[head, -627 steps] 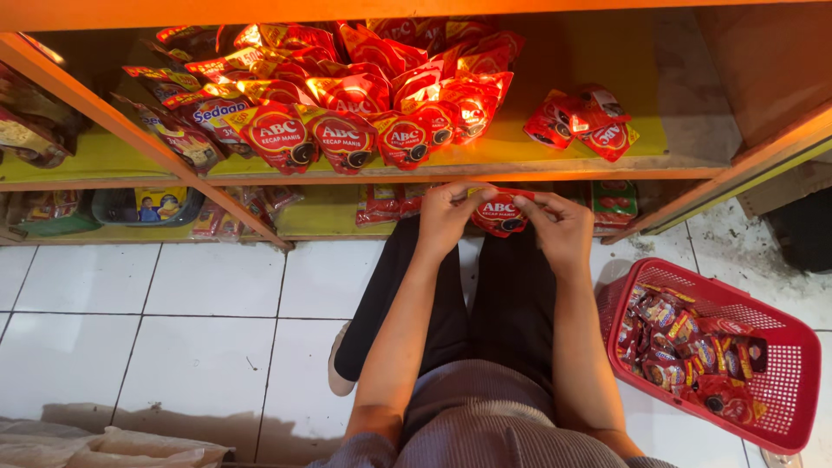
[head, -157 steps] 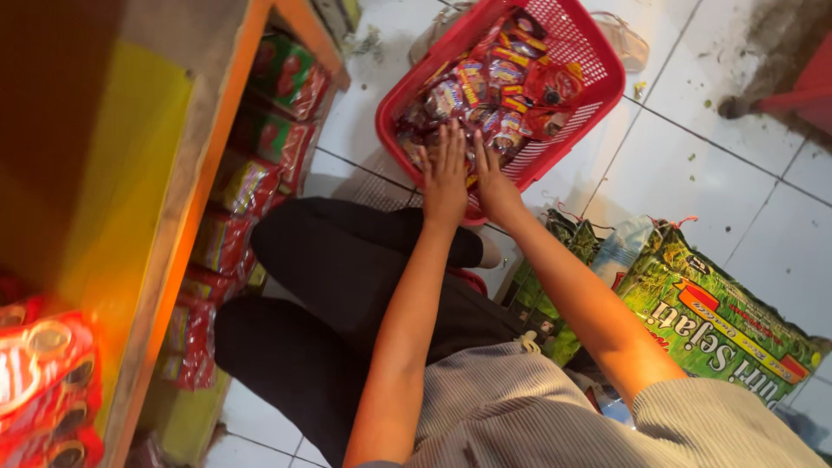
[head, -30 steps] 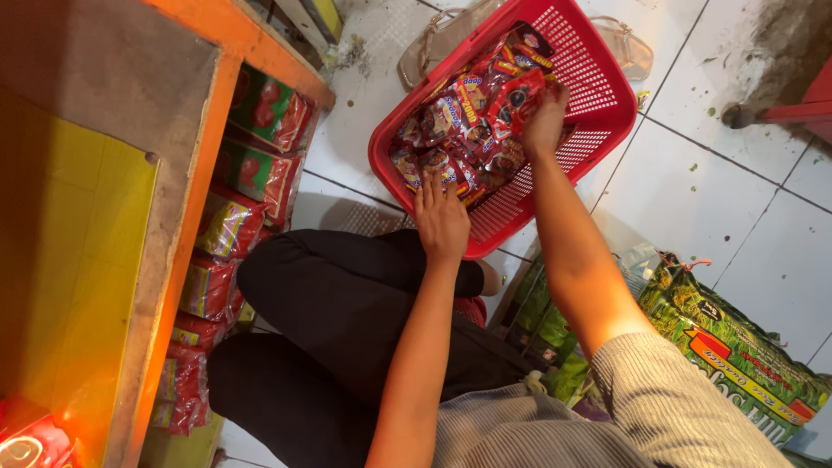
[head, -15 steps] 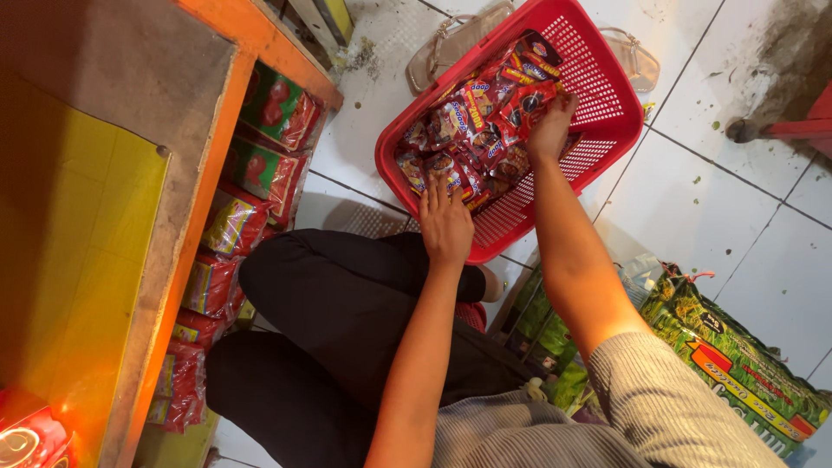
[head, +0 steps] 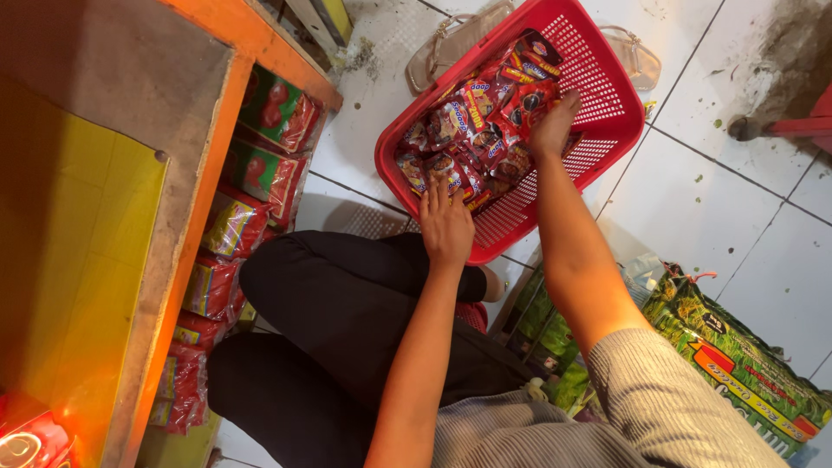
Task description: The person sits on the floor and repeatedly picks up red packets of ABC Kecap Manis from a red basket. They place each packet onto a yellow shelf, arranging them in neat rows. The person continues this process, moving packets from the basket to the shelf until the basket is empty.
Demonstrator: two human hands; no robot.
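Floor (head: pixel 745 225): white tiles, gritty dirt toward the far right corner; it carries the basket, the sack and the sandals
Shelf (head: pixel 208 173): orange wooden unit along the left edge; yellow-lined board above, a row of red and green packs (head: pixel 260 173) stacked in its lower bay
Sack (head: pixel 737 364): green printed bag lying at the right edge of the floor, just beside the person's right elbow
Basket (head: pixel 598 95): red plastic mesh, tilted in view, on the floor past the knees; two sandals (head: pixel 451 43) poke out from behind its far rim
Sachets (head: pixel 472 139): small red packets heaped in the basket's left half; the right half shows bare mesh
Left hand (head: pixel 446 227): fingers spread flat, pressing on the sachets at the near rim, grasping nothing that I can see
Right hand (head: pixel 555 126): reaching deeper in, fingers curled down among the sachets near the middle; whether a packet is pinched I cannot tell
Step, as I judge it: gathering sachets out of the basket
Next move calls for: closing the fingers round a bunch without spilling over the low rim
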